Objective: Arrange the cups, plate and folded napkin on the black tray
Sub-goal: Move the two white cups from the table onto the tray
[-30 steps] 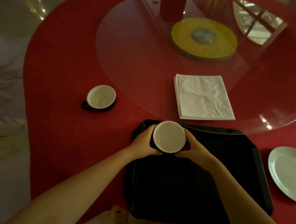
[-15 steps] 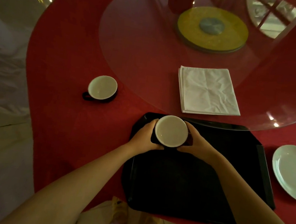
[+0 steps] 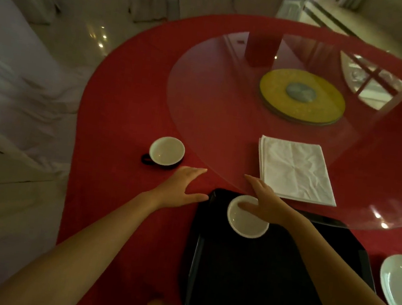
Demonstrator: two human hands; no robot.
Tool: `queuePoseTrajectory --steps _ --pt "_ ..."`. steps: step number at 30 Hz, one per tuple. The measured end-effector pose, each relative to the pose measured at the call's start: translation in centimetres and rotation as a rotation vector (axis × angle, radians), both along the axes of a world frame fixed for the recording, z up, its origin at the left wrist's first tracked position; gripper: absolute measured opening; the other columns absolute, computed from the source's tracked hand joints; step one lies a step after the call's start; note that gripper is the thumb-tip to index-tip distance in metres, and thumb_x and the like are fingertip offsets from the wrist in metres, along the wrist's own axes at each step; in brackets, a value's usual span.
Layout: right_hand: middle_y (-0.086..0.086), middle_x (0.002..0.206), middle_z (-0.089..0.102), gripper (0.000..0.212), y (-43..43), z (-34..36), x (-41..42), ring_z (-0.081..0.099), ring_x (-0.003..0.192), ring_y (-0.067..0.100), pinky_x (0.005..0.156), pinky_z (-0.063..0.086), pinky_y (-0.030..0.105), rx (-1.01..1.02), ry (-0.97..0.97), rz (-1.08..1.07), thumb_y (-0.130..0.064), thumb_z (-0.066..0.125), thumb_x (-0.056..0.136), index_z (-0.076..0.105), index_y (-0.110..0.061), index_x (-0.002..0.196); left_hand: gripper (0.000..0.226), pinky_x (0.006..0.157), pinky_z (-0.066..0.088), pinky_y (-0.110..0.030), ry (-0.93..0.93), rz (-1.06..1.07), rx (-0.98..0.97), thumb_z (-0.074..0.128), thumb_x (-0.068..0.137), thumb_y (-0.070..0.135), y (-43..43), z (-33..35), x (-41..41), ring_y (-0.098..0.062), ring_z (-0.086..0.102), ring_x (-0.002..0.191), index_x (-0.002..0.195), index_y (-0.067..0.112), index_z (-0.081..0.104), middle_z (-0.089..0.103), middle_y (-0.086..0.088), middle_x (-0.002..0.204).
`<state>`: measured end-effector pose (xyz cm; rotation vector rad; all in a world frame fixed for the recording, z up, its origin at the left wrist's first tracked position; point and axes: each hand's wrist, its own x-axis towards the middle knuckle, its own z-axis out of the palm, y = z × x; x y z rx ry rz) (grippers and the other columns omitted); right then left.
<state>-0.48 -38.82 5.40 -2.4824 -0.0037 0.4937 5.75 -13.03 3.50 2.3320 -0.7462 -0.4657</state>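
1. Counting first: two cups, one plate (image 3: 401, 286), one folded napkin (image 3: 296, 171), one black tray (image 3: 266, 289), all on a round table with a red cloth (image 3: 128, 117).
2. One cup (image 3: 247, 221) stood on the tray's far left corner; the second cup (image 3: 166, 151) sat on the cloth, left of the tray and well apart from it.
3. Napkin lay on the glass turntable (image 3: 226, 104) just beyond the tray; plate lay on the cloth right of the tray.
4. Left hand (image 3: 181, 187) was flat and spread over the cloth between the two cups, gripping nothing.
5. Right hand (image 3: 264, 200) was spread loosely above the tray cup's far rim, fingers unclenched, nothing grasped.
6. Half a second before, both hands had cupped that cup at the tray's far edge; by now both had let go.
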Motion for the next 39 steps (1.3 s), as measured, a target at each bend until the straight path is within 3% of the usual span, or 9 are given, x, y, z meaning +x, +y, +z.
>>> queuePoseTrajectory --steps 4,9,14,17,21,28,33,39 --pt "0.008 0.157 0.011 0.095 3.5 0.7 3.5 0.011 0.142 0.033 0.115 0.021 0.050 -0.042 0.023 0.083 -0.050 0.064 0.078 0.006 -0.019 0.147 0.089 0.115 0.020 -0.039 -0.009 0.122 0.041 0.062 0.077 0.055 3.9 1.0 1.9 -0.017 0.014 0.144 0.147 0.024 0.016 0.017 -0.001 0.157" --pt "0.008 0.157 0.007 0.101 8.0 0.8 7.4 0.006 0.143 0.032 0.115 0.015 0.047 -0.046 0.039 0.152 -0.047 0.068 0.076 0.003 -0.018 0.147 0.104 0.117 0.019 -0.041 -0.029 0.267 0.123 0.071 0.073 0.049 8.5 1.1 4.2 -0.022 0.010 0.145 0.148 0.020 0.005 0.009 -0.005 0.158" --pt "0.011 0.157 0.004 0.109 12.0 -0.4 9.9 0.003 0.143 0.035 0.115 0.014 0.048 -0.064 0.047 0.143 -0.038 0.074 0.073 0.000 -0.012 0.147 0.116 0.119 0.012 -0.038 -0.015 0.228 0.273 0.073 0.071 0.048 11.5 0.3 6.5 -0.019 -0.003 0.146 0.148 0.020 -0.009 -0.007 -0.003 0.159" --pt "0.013 0.157 -0.001 0.112 13.6 -1.9 11.0 0.001 0.144 0.036 0.116 0.012 0.048 -0.092 0.075 0.133 -0.035 0.076 0.072 -0.003 -0.010 0.147 0.120 0.119 0.009 -0.036 -0.016 0.205 0.319 0.075 0.069 0.046 12.2 -0.3 8.3 -0.020 -0.003 0.146 0.147 0.016 -0.011 -0.009 -0.006 0.159" --pt "0.012 0.157 0.001 0.114 14.9 -3.8 12.2 0.005 0.144 0.034 0.116 0.017 0.051 0.027 0.059 0.011 -0.031 0.078 0.070 -0.004 -0.010 0.146 0.121 0.118 0.009 -0.036 0.049 0.182 0.326 0.076 0.068 0.046 12.1 -1.6 10.2 -0.020 -0.002 0.146 0.147 0.017 -0.012 -0.008 -0.006 0.159" --pt "0.011 0.152 0.021 0.111 16.1 -5.9 13.8 0.020 0.140 0.027 0.112 0.028 0.051 0.263 0.003 -0.111 -0.022 0.085 0.061 0.012 -0.014 0.145 0.125 0.113 0.026 -0.041 0.291 0.272 0.062 0.085 0.060 0.029 10.5 -3.7 12.4 -0.025 0.020 0.143 0.148 0.022 -0.004 0.017 -0.007 0.157" --pt "0.009 0.139 0.036 0.095 16.7 -6.9 14.4 0.035 0.129 0.024 0.100 0.035 0.036 0.367 -0.096 -0.175 -0.014 0.085 0.059 0.029 -0.016 0.136 0.109 0.106 0.039 -0.039 0.292 0.244 -0.061 0.087 0.058 0.016 9.8 -4.0 13.2 -0.022 0.040 0.132 0.144 0.016 0.020 0.041 -0.004 0.144" --pt "0.010 0.136 0.038 0.091 16.8 -7.4 14.5 0.042 0.124 0.023 0.100 0.044 0.044 0.442 -0.109 -0.214 -0.011 0.085 0.059 0.031 -0.012 0.133 0.100 0.101 0.043 -0.038 0.285 0.271 -0.116 0.087 0.056 0.014 9.8 -4.2 13.2 -0.020 0.047 0.124 0.138 0.015 0.030 0.047 -0.004 0.137"
